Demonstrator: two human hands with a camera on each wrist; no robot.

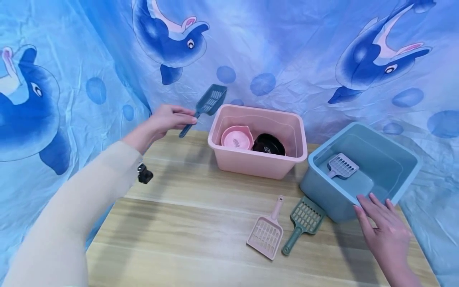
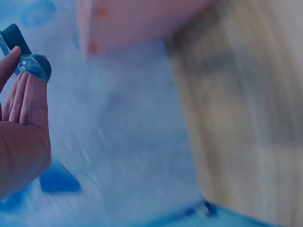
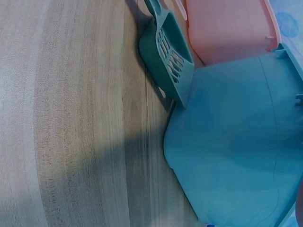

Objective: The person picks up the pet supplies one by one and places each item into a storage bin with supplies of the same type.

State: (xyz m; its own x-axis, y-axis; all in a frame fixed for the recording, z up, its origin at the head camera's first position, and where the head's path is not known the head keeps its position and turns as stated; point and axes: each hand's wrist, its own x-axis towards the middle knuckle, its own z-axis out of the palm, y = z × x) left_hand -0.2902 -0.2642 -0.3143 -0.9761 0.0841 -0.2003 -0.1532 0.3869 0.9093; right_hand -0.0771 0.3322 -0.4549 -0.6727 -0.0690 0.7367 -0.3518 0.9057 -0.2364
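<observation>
My left hand (image 1: 171, 120) pinches the handle of a dark blue litter scoop (image 1: 212, 99), raised above the table's back left, its slotted head tilted up toward the pink bin. In the left wrist view the scoop (image 2: 35, 67) sits between thumb and fingers. My right hand (image 1: 385, 225) has its fingers spread at the near rim of a blue bin (image 1: 324, 195). Inside that bin lies a pale lilac scoop (image 1: 343, 166). In front, a pink scoop (image 1: 266, 236) and a green scoop (image 1: 307, 215) lie on the table, the green one's head against the bin's base.
A pink bin (image 1: 251, 163) stands at the back, holding a pink round dish (image 1: 237, 138) and a black one (image 1: 269, 144). The wooden table (image 1: 172, 239) is backed by blue dolphin-print fabric (image 1: 287, 48).
</observation>
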